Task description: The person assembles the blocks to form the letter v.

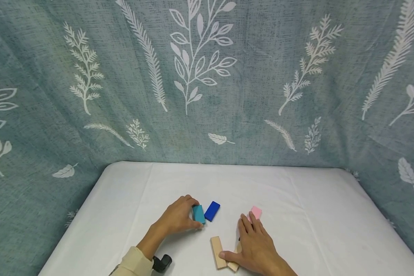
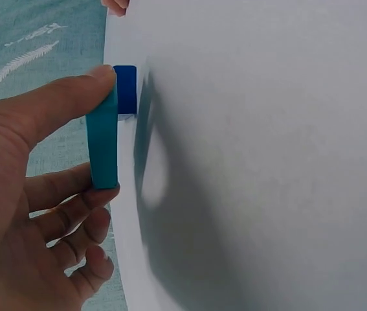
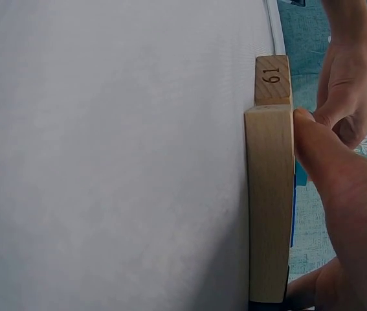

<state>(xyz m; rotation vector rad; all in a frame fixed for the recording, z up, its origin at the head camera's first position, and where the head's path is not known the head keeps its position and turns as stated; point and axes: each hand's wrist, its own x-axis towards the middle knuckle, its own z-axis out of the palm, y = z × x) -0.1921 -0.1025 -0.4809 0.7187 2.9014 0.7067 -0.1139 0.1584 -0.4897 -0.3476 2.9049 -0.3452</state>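
I saw the teal block (image 1: 199,214) pinched by its ends between the left hand's (image 1: 178,215) thumb and fingers, just left of the blue block (image 1: 212,211) on the white tabletop (image 1: 296,199). The 2 blocks' near ends lay closer together than their far ends, and the left hand was the nearer of the 2. My right hand (image 1: 257,245) lay spread, fingers reaching to the pink block (image 1: 257,211), thumb on a wooden block (image 1: 216,249), clasping nothing I could make out. The teal block looked plain, smooth and rectangular.
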